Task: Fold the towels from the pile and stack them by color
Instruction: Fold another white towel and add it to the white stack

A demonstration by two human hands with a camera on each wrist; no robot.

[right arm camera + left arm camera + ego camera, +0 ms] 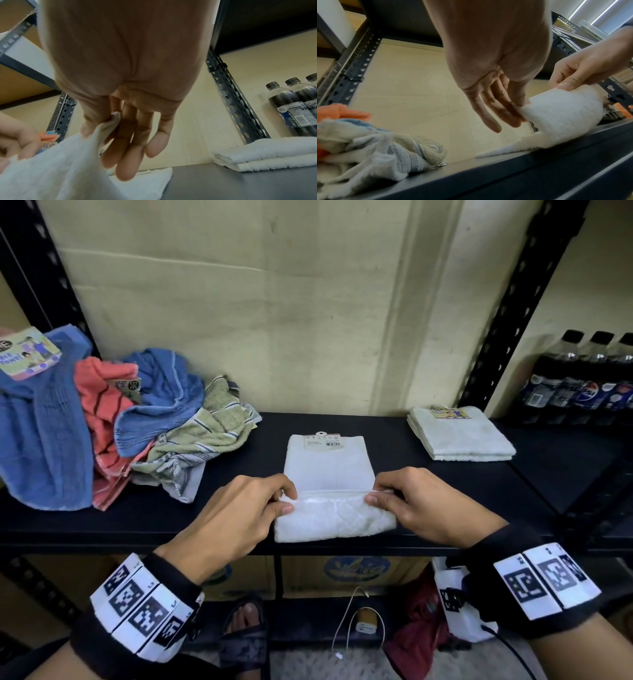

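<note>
**Two hands pinch a white towel mid-fold on a black shelf**

Both my hands hold the near edge of the white towel (327,474), which lies flat in the middle of the shelf (411,440) with its paper tag at the far end. My left hand (236,518) pinches the left corner between thumb and fingers; my right hand (421,505) pinches the right corner the same way. Each grip is pressed together on cloth, wrists low, knuckles up, the raised edge curling forward.

I judge the risk to be an uneven fold: if one corner slips or travels further, the edges will skew and the tag may bunch. The unfolded pile (113,416) sits well to the left; the folded white stack (462,440) sits to the right.
</note>
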